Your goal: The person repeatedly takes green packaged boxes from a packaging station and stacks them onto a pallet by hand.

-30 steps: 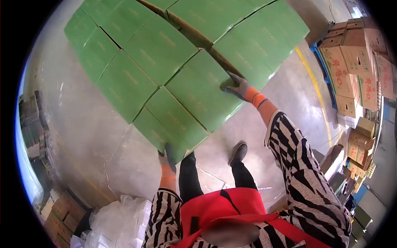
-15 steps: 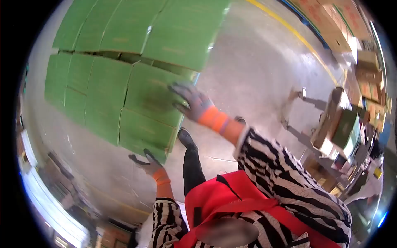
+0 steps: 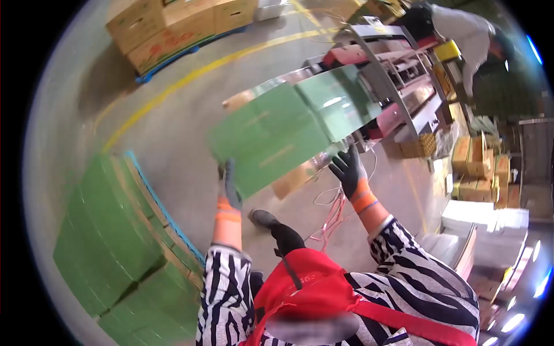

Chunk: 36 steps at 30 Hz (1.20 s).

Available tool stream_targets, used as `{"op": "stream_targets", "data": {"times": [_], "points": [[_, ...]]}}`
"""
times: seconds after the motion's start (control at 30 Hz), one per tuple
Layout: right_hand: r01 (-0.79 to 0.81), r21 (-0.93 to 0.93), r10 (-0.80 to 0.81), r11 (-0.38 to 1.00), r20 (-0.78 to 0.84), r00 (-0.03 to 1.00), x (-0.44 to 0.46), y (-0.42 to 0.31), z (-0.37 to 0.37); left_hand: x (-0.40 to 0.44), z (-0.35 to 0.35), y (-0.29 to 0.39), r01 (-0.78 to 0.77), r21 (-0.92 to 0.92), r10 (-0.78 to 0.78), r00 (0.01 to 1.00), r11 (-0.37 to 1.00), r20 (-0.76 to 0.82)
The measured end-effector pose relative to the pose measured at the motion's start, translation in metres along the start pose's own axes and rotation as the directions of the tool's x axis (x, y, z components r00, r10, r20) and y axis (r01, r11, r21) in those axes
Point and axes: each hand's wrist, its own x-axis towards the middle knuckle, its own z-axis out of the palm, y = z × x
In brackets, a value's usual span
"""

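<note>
A green box lies in front of me on a long stand, with another green box beyond it toward the machine. My left hand, in a grey glove with an orange cuff, is at the near left corner of the closer box; its fingers point up along the side, and its grip is unclear. My right hand, gloved alike, has its fingers spread beside the box's right end and holds nothing. The boxes look blurred.
Stacked green boxes stand at the lower left beside a blue pallet edge. Brown cartons sit on a blue pallet at the top. A metal rack and a person are at the upper right. Pink cords lie on the floor.
The view has swung right, from the green stack to the boxes by the machine. My hands have left the stack and are now at the closer box there.
</note>
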Motion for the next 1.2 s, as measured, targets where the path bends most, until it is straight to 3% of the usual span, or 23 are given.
{"op": "stream_targets", "data": {"times": [0.07, 0.13, 0.2, 0.23, 0.3, 0.4, 0.43, 0.47, 0.53, 0.57, 0.6, 0.67, 0.77, 0.8, 0.87, 0.9, 0.97, 1.0, 1.1, 1.2], "points": [[-0.099, 0.11, 0.082, 0.989, 0.151, 0.985, 0.045, -0.013, 0.006, 0.003, 0.027, 0.02, -0.03, 0.037, 0.031, 0.999, 0.999, -0.021], [-0.4, 0.21, 0.332, 0.892, 0.297, 0.895, 0.063, -0.046, 0.018, -0.021, 0.04, 0.03, -0.045, 0.057, 0.05, 0.995, 0.997, -0.086], [-0.061, -0.195, 0.114, 0.979, 0.272, 0.956, 0.069, -0.044, 0.02, -0.024, 0.054, 0.041, -0.055, 0.064, 0.064, 0.988, 0.996, -0.142], [-0.148, -0.076, 0.162, 0.986, 0.243, 0.956, 0.068, -0.052, 0.025, -0.027, 0.062, 0.046, -0.049, 0.049, 0.057, 0.983, 0.998, -0.175], [-0.459, 0.154, 0.435, 0.875, 0.166, 0.885, 0.078, -0.063, 0.034, -0.033, 0.077, 0.057, -0.046, 0.034, 0.053, 0.973, 0.998, -0.224], [-0.469, 0.283, 0.362, 0.836, 0.358, 0.861, 0.11, -0.026, 0.029, -0.03, 0.08, 0.069, -0.095, 0.019, 0.097, 0.964, 0.995, -0.247], [-0.279, 0.081, 0.285, 0.957, -0.073, 0.956, 0.128, 0.0, 0.032, -0.015, 0.054, 0.056, -0.14, -0.001, 0.135, 0.958, 0.99, -0.251], [-0.27, -0.069, 0.259, 0.96, -0.131, 0.957, 0.092, -0.024, 0.047, -0.013, 0.039, 0.049, -0.17, -0.015, 0.16, 0.952, 0.985, -0.26], [-0.273, -0.115, 0.248, 0.955, -0.19, 0.95, 0.089, -0.009, 0.059, -0.041, 0.054, 0.082, -0.143, 0.038, 0.148, 0.943, 0.989, -0.297], [-0.186, -0.122, 0.162, 0.975, -0.186, 0.969, 0.059, -0.018, 0.069, -0.051, 0.059, 0.095, -0.132, 0.062, 0.145, 0.938, 0.989, -0.314], [-0.103, -0.264, 0.067, 0.959, -0.142, 0.988, 0.06, 0.0, 0.063, -0.061, 0.051, 0.099, -0.109, 0.047, 0.118, 0.947, 0.993, -0.3], [-0.241, -0.088, 0.234, 0.966, -0.086, 0.968, 0.023, 0.003, 0.053, -0.079, 0.023, 0.103, -0.056, 0.007, 0.055, 0.961, 0.998, -0.271], [-0.285, -0.001, 0.285, 0.958, 0.031, 0.958, -0.014, 0.009, 0.011, -0.101, -0.018, 0.077, -0.021, 0.097, 0.054, 0.935, 0.995, -0.35], [-0.213, -0.067, 0.214, 0.975, 0.006, 0.977, -0.015, 0.002, 0.003, -0.109, -0.019, 0.07, -0.01, 0.098, 0.047, 0.921, 0.995, -0.387], [-0.346, -0.144, 0.31, 0.927, -0.223, 0.924, -0.001, -0.033, 0.001, -0.124, -0.003, 0.055, 0.015, 0.071, 0.018, 0.9, 0.997, -0.436], [-0.222, -0.256, 0.202, 0.941, -0.101, 0.974, 0.027, -0.015, -0.018, -0.127, 0.011, 0.047, 0.029, 0.057, 0.001, 0.889, 0.998, -0.458], [-0.368, -0.045, 0.367, 0.929, -0.017, 0.93, 0.035, -0.042, 0.002, -0.125, 0.026, 0.035, 0.08, -0.02, -0.08, 0.878, 0.997, -0.472], [-0.397, -0.027, 0.398, 0.917, 0.033, 0.917, 0.058, -0.022, -0.001, -0.121, 0.032, 0.031, 0.095, -0.061, -0.113, 0.872, 0.994, -0.477], [-0.33, -0.028, 0.33, 0.943, 0.172, 0.928, 0.054, -0.024, -0.003, -0.115, 0.069, 0.035, 0.048, 0.252, 0.049, 0.93, 0.966, -0.364], [-0.312, 0.024, 0.306, 0.95, 0.134, 0.942, 0.053, -0.012, -0.008, -0.12, 0.058, 0.027, 0.182, 0.068, -0.144, 0.917, 0.981, -0.373]]}}
